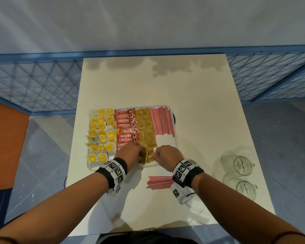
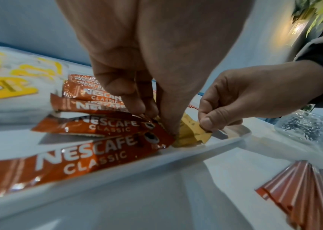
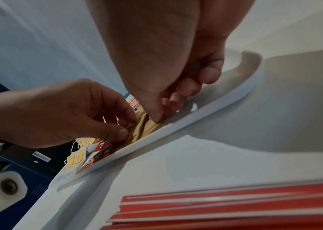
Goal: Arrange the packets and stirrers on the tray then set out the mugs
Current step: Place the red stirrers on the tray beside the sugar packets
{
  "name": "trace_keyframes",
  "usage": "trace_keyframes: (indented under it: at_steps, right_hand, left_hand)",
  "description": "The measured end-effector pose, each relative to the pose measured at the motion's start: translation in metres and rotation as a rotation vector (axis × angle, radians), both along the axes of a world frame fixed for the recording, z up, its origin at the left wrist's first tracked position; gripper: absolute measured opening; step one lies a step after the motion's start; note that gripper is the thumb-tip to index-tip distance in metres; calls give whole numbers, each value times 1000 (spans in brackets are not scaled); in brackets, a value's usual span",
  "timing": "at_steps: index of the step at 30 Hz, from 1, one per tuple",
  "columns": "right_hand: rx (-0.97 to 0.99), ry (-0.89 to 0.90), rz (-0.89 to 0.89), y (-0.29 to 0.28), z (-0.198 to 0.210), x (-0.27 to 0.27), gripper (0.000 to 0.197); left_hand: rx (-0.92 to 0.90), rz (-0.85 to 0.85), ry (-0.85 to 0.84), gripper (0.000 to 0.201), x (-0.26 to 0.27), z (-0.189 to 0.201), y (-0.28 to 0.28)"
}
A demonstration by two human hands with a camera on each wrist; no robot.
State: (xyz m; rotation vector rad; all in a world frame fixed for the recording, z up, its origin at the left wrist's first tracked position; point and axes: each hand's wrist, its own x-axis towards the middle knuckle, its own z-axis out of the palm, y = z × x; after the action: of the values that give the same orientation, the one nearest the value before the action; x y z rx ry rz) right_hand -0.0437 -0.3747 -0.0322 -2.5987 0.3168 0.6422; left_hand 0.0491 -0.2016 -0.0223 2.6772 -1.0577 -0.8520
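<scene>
We see a white rectangular plastic tray (image 1: 175,131) lying on the cream square table (image 1: 192,95), filled in columns. From left to right these are yellow-and-white tea bag packets (image 1: 100,134), red Nescafe Classic coffee sachets (image 1: 125,125), tan brown-sugar packets (image 1: 145,127) and a row of red-and-white striped stirrers (image 1: 161,120) at the far right. The near right corner of the tray floor is bare.

Both hands work at the near end of the sugar column. The left hand (image 1: 130,152) has its fingers curled downward, with fingertips (image 2: 136,107) pressing where the nearest coffee sachets meet the sugar packets; we cannot tell whether it actually grips one. The right hand (image 1: 166,154) pinches the corner of the nearest tan sugar packet (image 2: 191,133) between thumb and forefinger, and the other fingers are curled in.

A second bundle of red-and-white stirrers (image 1: 159,182) lies on the table just in front of the tray, beneath the right wrist. Two clear glass mugs (image 1: 241,175) stand near the table's right edge, well apart from the tray.
</scene>
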Motion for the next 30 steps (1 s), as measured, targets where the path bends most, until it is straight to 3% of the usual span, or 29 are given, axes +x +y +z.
trace_keyframes:
  at_steps: [8, 14, 20, 26, 30]
  right_hand:
    - [44, -64, 24, -22, 14, -14, 30]
    - [67, -43, 150, -36, 24, -51, 38]
    - [-50, -70, 256, -30, 18, -87, 41]
    - [-174, -71, 333, -20, 0, -110, 52]
    - [-170, -81, 299, -16, -8, -115, 48]
  left_hand:
    - [-60, 10, 23, 19, -17, 12, 6]
    - [-135, -203, 71, 31, -51, 18, 7]
    - [-123, -287, 106, 32, -85, 9, 1]
    - [-52, -315, -14, 44, -111, -8, -7]
    - [-2, -277, -36, 39, -119, -14, -12]
